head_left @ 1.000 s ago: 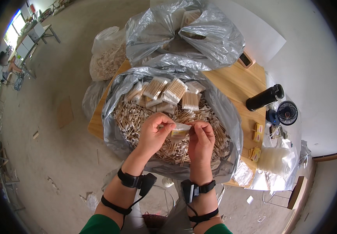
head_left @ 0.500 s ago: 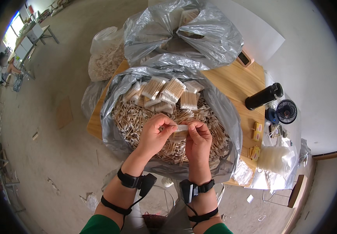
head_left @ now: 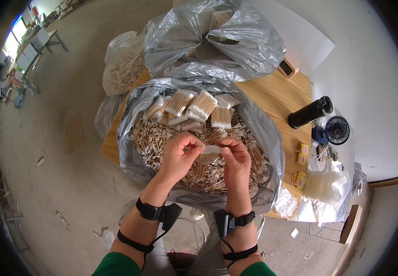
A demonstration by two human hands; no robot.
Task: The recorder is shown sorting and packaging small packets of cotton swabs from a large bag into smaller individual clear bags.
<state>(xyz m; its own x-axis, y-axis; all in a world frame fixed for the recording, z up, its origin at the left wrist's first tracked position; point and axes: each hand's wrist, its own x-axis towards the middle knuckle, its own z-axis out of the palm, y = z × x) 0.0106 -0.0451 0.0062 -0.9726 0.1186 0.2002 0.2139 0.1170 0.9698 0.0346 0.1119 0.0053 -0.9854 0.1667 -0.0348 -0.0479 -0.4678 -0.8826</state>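
Note:
My left hand [head_left: 178,156] and my right hand [head_left: 237,161] each pinch an edge of a small clear plastic bag [head_left: 209,156] between thumb and fingers. Its mouth is spread between them, and whether anything lies inside I cannot tell. Under the hands is a heap of loose cotton swabs [head_left: 155,149], wooden-stemmed with white tips, in a large grey plastic bag [head_left: 272,138] with its rim folded outward. On the far side of the heap lie several clear packs of cotton swabs [head_left: 203,105], filled and lined up in rows.
A second grey bag [head_left: 171,41] stands behind, beside a clear sack of swabs [head_left: 120,76]. On the wooden table [head_left: 268,94] at right are a black flask [head_left: 307,113], small yellow boxes [head_left: 302,154] and a stack of clear bags [head_left: 323,188]. A fan [head_left: 337,130] is beyond. Far left, a person [head_left: 6,83] sits.
My hands have drawn slightly apart, and the small plastic bag's mouth now looks wider and rounder between them. The heap and packs stay as they were.

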